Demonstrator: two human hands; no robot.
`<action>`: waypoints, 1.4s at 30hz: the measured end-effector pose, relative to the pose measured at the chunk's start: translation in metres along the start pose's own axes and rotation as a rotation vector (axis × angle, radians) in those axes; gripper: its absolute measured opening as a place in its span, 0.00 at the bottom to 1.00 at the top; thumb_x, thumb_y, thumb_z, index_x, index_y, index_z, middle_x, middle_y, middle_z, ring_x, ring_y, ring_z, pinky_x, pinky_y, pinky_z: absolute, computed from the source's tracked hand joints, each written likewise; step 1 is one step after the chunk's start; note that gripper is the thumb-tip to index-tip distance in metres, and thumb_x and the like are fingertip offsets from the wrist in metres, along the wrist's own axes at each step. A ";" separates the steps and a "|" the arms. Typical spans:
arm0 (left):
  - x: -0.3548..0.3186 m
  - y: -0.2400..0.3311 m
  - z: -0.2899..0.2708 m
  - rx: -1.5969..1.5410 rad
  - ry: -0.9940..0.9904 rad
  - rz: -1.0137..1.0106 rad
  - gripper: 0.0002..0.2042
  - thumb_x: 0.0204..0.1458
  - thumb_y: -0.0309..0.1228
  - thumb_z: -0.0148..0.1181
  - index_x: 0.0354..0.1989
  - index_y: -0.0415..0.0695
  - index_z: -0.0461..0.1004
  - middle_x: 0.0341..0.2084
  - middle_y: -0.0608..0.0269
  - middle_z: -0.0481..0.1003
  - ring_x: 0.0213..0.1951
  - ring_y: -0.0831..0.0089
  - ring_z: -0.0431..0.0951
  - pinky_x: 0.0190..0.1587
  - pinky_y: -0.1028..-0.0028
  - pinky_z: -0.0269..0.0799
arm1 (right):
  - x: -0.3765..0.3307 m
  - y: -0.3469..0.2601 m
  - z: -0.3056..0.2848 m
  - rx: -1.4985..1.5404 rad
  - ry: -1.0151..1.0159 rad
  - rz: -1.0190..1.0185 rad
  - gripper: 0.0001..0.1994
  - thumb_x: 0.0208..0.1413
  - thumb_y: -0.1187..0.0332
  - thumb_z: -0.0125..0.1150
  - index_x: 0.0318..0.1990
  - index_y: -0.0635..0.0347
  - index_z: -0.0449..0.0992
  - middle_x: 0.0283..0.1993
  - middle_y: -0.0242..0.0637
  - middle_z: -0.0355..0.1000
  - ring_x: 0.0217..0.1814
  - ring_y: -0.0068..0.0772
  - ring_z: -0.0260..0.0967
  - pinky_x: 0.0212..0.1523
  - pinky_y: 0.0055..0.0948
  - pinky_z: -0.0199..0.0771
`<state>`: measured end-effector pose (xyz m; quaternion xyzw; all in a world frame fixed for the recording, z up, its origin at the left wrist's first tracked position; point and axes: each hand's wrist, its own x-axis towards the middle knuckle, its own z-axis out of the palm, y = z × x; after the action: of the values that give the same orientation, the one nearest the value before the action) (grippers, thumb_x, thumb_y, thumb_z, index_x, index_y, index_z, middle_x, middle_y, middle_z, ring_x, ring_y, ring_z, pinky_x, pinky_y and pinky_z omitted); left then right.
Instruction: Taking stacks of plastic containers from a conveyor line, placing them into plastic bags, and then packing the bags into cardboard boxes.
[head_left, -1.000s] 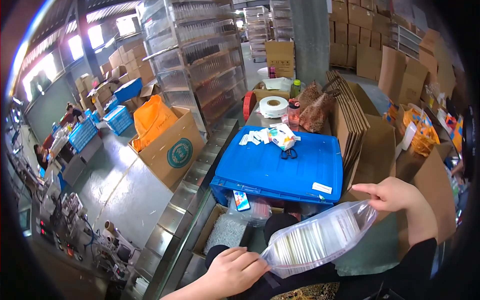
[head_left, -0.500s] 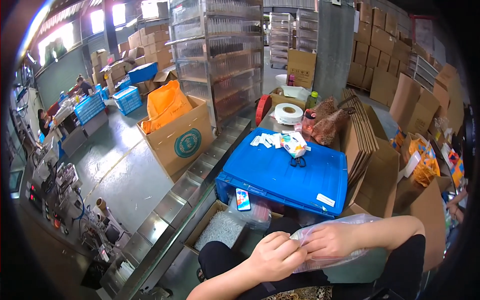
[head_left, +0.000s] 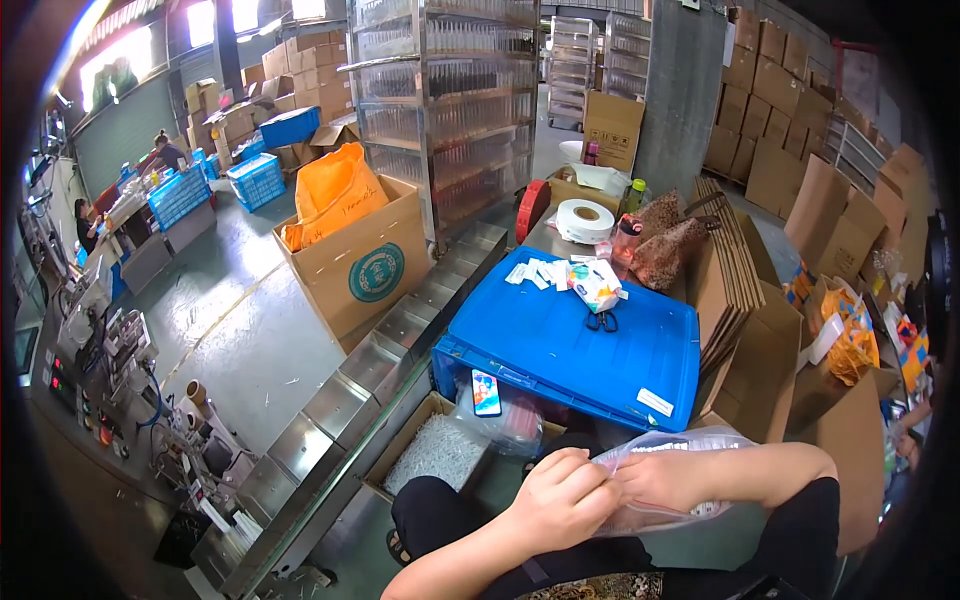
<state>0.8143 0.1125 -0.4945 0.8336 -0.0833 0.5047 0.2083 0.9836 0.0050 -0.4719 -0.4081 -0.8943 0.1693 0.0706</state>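
Note:
Both my hands meet low in the head view, over my lap. My left hand (head_left: 563,498) pinches the mouth of a clear plastic bag (head_left: 668,447) filled with small white pieces. My right hand (head_left: 655,482) grips the same bag from the right, its forearm lying across the bag's body. Just beyond the bag sits an upturned blue plastic crate (head_left: 560,340) with a phone (head_left: 486,392) at its near edge, black scissors (head_left: 601,321) and a small printed packet (head_left: 594,283) on top.
A metal roller conveyor (head_left: 370,385) runs diagonally at left. A carton of white pieces (head_left: 436,452) sits below the crate. Flat cardboard stacks (head_left: 728,280) stand right; a box holding an orange bag (head_left: 350,240) stands ahead. Tape roll (head_left: 585,220), shelving (head_left: 450,100). Other people work far left.
My right hand came down and in from the right, and both hands closed together on the bag's mouth. The bag moved from stretched out in front to bunched low over my lap.

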 end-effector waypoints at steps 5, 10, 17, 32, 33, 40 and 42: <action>0.007 -0.004 0.002 -0.029 0.045 -0.048 0.09 0.37 0.28 0.65 0.26 0.45 0.70 0.24 0.65 0.70 0.27 0.68 0.71 0.40 0.66 0.71 | 0.000 0.000 -0.023 0.141 0.177 -0.013 0.08 0.49 0.72 0.53 0.37 0.65 0.72 0.43 0.46 0.69 0.46 0.43 0.66 0.51 0.36 0.65; 0.008 -0.004 0.005 0.001 0.093 -0.085 0.08 0.38 0.28 0.65 0.25 0.45 0.70 0.23 0.66 0.70 0.26 0.70 0.71 0.46 0.65 0.66 | -0.003 -0.026 -0.056 0.043 0.372 0.081 0.10 0.45 0.69 0.61 0.35 0.62 0.72 0.39 0.44 0.70 0.39 0.43 0.69 0.39 0.33 0.72; 0.009 0.000 0.015 0.141 0.136 -0.076 0.09 0.37 0.30 0.66 0.26 0.47 0.71 0.22 0.70 0.70 0.24 0.75 0.71 0.50 0.65 0.60 | 0.008 -0.053 -0.067 -0.359 0.285 0.384 0.11 0.40 0.64 0.66 0.30 0.57 0.73 0.41 0.34 0.69 0.40 0.37 0.67 0.39 0.34 0.65; -0.002 0.002 0.005 -0.253 -0.048 -0.185 0.06 0.40 0.27 0.63 0.24 0.44 0.70 0.21 0.67 0.70 0.27 0.70 0.72 0.42 0.64 0.65 | 0.009 -0.066 -0.050 -0.185 0.473 0.429 0.08 0.41 0.68 0.64 0.29 0.57 0.73 0.31 0.33 0.69 0.32 0.35 0.66 0.34 0.31 0.64; -0.001 0.004 0.005 -0.231 -0.046 -0.183 0.06 0.40 0.26 0.63 0.23 0.45 0.70 0.21 0.67 0.70 0.27 0.70 0.71 0.42 0.64 0.64 | 0.008 -0.066 -0.050 -0.187 0.473 0.432 0.08 0.41 0.68 0.64 0.29 0.57 0.73 0.31 0.33 0.69 0.32 0.35 0.66 0.34 0.31 0.64; -0.003 0.011 0.003 -0.140 -0.037 -0.187 0.05 0.41 0.28 0.62 0.23 0.45 0.71 0.22 0.67 0.70 0.28 0.71 0.71 0.44 0.64 0.63 | 0.010 -0.058 -0.048 -0.174 0.279 0.379 0.08 0.39 0.68 0.62 0.29 0.56 0.72 0.30 0.32 0.68 0.34 0.33 0.66 0.36 0.31 0.63; -0.002 0.011 0.005 -0.136 -0.036 -0.140 0.05 0.40 0.27 0.62 0.23 0.45 0.71 0.23 0.67 0.70 0.28 0.70 0.71 0.45 0.64 0.62 | 0.008 -0.059 -0.048 -0.166 0.287 0.380 0.08 0.40 0.67 0.62 0.29 0.55 0.72 0.29 0.32 0.68 0.34 0.33 0.66 0.36 0.31 0.63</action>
<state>0.8140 0.1004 -0.4953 0.8304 -0.0627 0.4669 0.2975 0.9499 -0.0129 -0.4059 -0.5931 -0.7932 0.0457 0.1302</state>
